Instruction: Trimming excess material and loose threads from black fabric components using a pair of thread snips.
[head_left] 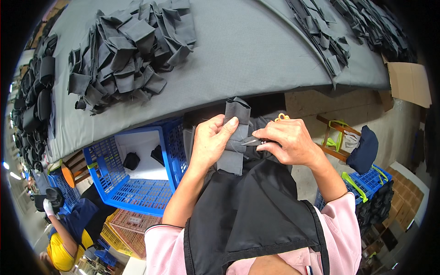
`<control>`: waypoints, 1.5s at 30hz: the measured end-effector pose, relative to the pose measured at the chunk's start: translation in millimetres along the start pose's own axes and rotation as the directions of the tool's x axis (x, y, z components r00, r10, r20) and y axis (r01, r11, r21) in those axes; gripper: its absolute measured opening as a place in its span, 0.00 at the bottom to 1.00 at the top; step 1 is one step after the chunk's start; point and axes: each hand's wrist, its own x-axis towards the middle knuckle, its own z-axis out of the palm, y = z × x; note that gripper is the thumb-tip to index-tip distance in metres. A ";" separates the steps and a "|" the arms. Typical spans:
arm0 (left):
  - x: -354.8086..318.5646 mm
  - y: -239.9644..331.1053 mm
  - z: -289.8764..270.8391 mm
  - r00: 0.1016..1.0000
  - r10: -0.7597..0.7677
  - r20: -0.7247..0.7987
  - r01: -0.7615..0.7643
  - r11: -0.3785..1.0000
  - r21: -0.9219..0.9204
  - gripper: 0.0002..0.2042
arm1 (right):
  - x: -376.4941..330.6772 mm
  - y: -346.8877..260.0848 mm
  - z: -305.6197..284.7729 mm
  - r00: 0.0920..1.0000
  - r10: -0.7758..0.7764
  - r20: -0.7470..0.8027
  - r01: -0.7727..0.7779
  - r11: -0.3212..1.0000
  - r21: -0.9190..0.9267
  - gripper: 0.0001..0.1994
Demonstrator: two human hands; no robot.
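Observation:
My left hand (211, 140) pinches a grey fabric strip (231, 162) between thumb and fingers, over my lap. The strip hangs lengthwise toward me, its far end sticking up past the thumb. In my right hand (289, 141) is a pair of small scissors (249, 141), the pointed metal blades aimed left and lying against the strip. Loose threads show by the blades. A yellow loop (282, 117) pokes out above the right fingers; its link to the scissors is hidden. A black apron (256, 201) covers my front below both hands.
Ahead is a grey cloth-covered table (238, 55) with a heap of grey fabric pieces (130, 50) and more stacks (321, 36) on the right. A blue crate (137, 192) stands at my left, with dark pieces inside. Further left, a co-worker in yellow (64, 252) wears a white glove.

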 end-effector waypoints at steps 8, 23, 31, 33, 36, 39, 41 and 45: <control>3.7 -12.1 -2.6 1.000 -0.031 0.003 0.031 0.997 0.073 0.13 | -1.2 2.4 0.2 1.000 -0.004 0.011 0.004 1.000 0.011 0.13; 1.4 -7.6 0.8 0.997 -0.027 -0.072 0.034 0.996 0.085 0.20 | -21.4 -20.8 16.5 0.946 0.203 -0.251 -0.174 0.976 0.132 0.10; 1.2 -14.5 1.4 0.996 0.010 -0.085 -0.001 0.994 0.108 0.22 | -18.2 -28.7 19.0 0.973 0.182 -0.142 -0.178 0.983 0.042 0.15; 1.2 -17.7 1.9 0.995 0.001 -0.099 0.010 0.994 0.105 0.22 | -17.2 -28.0 22.0 0.980 0.149 -0.131 -0.149 0.989 0.010 0.14; 1.7 -21.4 1.7 0.994 0.019 -0.107 -0.007 0.994 0.113 0.22 | -16.6 -26.8 26.9 0.981 0.155 -0.118 -0.153 0.988 0.028 0.13; 2.2 -19.9 1.8 0.993 0.021 -0.113 -0.007 0.993 0.122 0.22 | -15.5 -25.4 31.0 0.979 0.119 -0.164 -0.120 0.993 0.001 0.11; 2.9 -18.9 2.4 0.993 0.035 -0.109 -0.022 0.992 0.126 0.22 | -16.2 -25.0 32.7 0.978 0.089 -0.189 -0.094 0.995 -0.019 0.11; 2.6 -16.2 2.4 0.994 0.038 -0.107 -0.023 0.990 0.142 0.21 | -17.0 -24.6 35.2 0.977 0.085 -0.198 -0.090 0.996 -0.016 0.11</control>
